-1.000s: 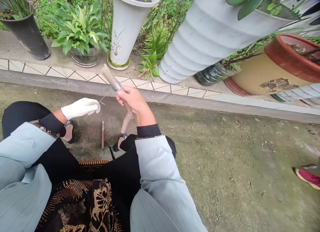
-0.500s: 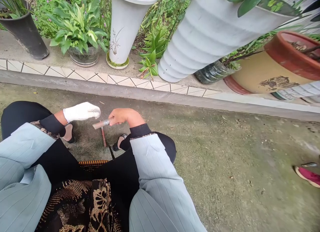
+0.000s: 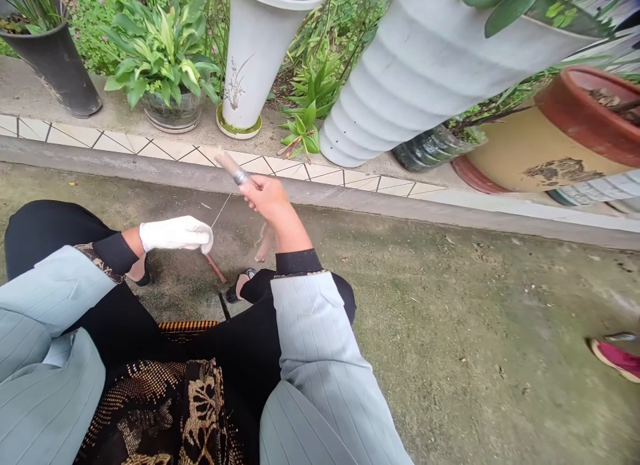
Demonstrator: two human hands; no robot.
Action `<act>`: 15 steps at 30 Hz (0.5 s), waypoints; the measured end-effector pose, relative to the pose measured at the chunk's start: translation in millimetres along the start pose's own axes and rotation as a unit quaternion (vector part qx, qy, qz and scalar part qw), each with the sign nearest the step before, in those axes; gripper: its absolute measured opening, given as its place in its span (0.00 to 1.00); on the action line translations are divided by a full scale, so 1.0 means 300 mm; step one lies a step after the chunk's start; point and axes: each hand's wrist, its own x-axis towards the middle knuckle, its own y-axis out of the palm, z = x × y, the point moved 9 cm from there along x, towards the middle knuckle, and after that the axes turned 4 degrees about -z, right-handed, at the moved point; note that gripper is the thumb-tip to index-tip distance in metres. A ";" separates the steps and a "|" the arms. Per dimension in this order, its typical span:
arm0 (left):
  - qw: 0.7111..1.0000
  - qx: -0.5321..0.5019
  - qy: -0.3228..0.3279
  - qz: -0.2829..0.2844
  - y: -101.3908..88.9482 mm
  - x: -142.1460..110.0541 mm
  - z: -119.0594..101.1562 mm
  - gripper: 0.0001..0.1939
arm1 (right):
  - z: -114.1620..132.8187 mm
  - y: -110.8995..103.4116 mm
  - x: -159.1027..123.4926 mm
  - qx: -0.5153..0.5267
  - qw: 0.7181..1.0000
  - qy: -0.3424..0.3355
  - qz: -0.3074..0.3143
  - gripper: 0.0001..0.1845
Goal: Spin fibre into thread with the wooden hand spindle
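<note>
My left hand, in a white glove, is closed with its fingertips curled together. A thin wire runs taut from its fingertips up towards my right hand. Just below the glove a reddish-brown stick slants down; its upper end is hidden, so whether the glove grips it I cannot tell. My bare right hand is wrapped round a short wooden stick, raised and tilted up to the left, slightly blurred. Silvery wire winding circles it beside my fingers. Under my right wrist shows a pale, blurred piece I cannot make out.
A tiled ledge crosses ahead, bearing a black pot, a glass bowl plant, tall white planters and a tan pot. Someone's red shoe is at far right on the concrete ground.
My right hand has lifted up and right with the wooden stick, its end now pointing up. The wire between the hands is longer. My gloved hand has shifted slightly right and down.
</note>
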 end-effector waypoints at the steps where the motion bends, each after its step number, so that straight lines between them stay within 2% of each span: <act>1: 1.000 0.003 0.005 0.017 0.013 -0.005 -0.014 0.21 | -0.007 0.014 0.000 -0.084 0.996 -0.006 0.000 0.11; 4: 1.000 0.007 0.013 0.024 0.007 -0.021 -0.042 0.19 | -0.014 0.058 -0.008 -0.274 0.961 -0.031 0.019 0.12; 7: 0.999 0.033 0.020 -0.004 -0.041 -0.040 -0.051 0.19 | -0.021 0.110 -0.026 -0.352 0.932 -0.038 0.077 0.12; 8: 0.998 0.056 0.020 -0.020 -0.064 -0.046 -0.050 0.19 | -0.028 0.140 -0.038 -0.365 0.922 -0.039 0.122 0.11; 10: 0.992 0.111 0.017 -0.056 -0.114 -0.058 -0.041 0.20 | -0.054 0.225 -0.090 -0.356 0.895 -0.032 0.267 0.09; 13: 0.977 0.174 0.015 -0.119 -0.189 -0.067 -0.023 0.18 | -0.059 0.337 -0.233 -0.239 0.830 -0.011 0.504 0.09; 14: 0.973 0.183 0.020 -0.140 -0.210 -0.067 -0.019 0.17 | -0.033 0.351 -0.269 -0.180 0.817 -0.019 0.548 0.10; 15: 0.969 0.184 0.029 -0.162 -0.227 -0.066 -0.017 0.16 | 0.006 0.351 -0.285 -0.114 0.819 -0.036 0.561 0.11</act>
